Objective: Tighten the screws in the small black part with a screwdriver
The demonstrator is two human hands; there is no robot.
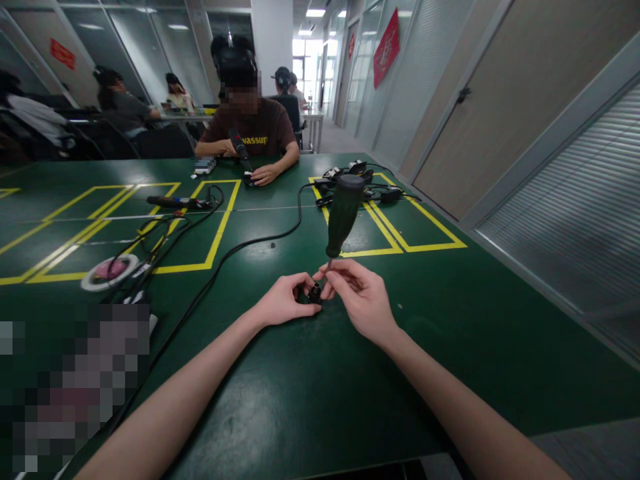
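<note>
Between the thumb and fingers of my left hand (287,300) is a small dark cylindrical part (315,292), held low over the green table (310,400). My right hand (363,293) pinches the thin metal shaft of a screwdriver (345,213), close beside that part. The screwdriver's dark handle points up and leans slightly to the right. Its tip is hidden by my fingers, so I cannot tell whether it touches the part.
Across the table a person in a brown shirt works with a dark tool (241,150). Black cables with connectors (357,180) lie at the back right. On the left are a roll of white tape (90,280), a soldering-iron-like tool (173,201) and a blurred-out object (95,393).
</note>
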